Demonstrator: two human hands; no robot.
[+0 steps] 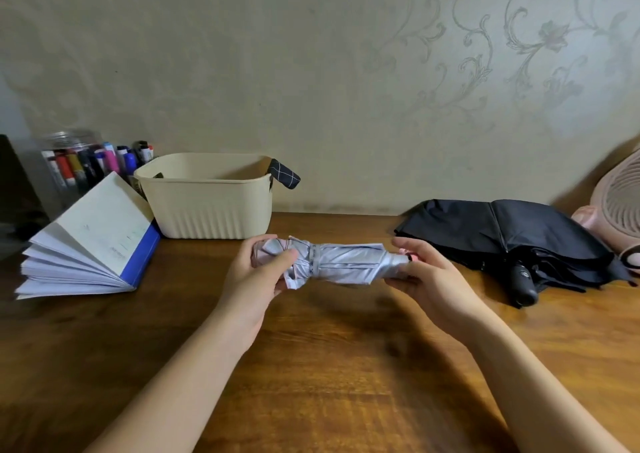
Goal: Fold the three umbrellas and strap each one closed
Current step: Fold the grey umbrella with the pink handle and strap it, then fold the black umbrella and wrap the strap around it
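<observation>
Silver umbrella [341, 263], strap print unreadable

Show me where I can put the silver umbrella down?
The table is bare in front, between your arms. The left hand and right hand hold the silver umbrella above it. Crowded: book and basket back left, black umbrella and fan right.
</observation>
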